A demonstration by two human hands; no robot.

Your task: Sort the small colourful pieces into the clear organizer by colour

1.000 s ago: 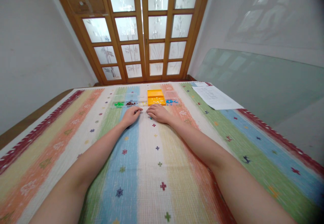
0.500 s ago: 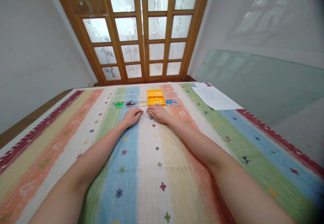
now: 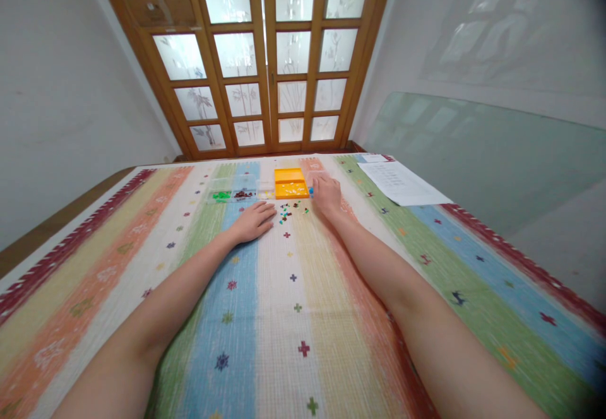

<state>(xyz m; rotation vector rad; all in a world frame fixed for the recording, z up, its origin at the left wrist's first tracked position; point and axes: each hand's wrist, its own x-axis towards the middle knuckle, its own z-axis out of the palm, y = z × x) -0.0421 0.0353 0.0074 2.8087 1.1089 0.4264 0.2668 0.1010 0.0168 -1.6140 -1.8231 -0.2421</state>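
Observation:
My left hand [image 3: 254, 221] lies palm down on the striped cloth with its fingers stretched out. Just right of its fingertips is a loose scatter of tiny green, dark red and other coloured pieces [image 3: 288, 213]. My right hand [image 3: 327, 195] is at the clear box on the right, its fingers curled together. It covers most of the blue pieces [image 3: 311, 190] there, and anything between its fingertips is hidden. Between the hands, a little farther back, stands an open yellow box [image 3: 289, 180] holding small white pieces [image 3: 292, 189].
Clear boxes on the left hold green pieces [image 3: 221, 196] and dark red pieces [image 3: 245, 195]. A few pale yellow pieces [image 3: 267, 195] lie beside the yellow box. Printed paper sheets [image 3: 402, 183] rest at the far right of the striped tablecloth [image 3: 274, 318].
My right hand has moved right, from in front of the yellow box to the blue pieces, uncovering the scattered pieces. My left hand has flattened, its fingers spreading out.

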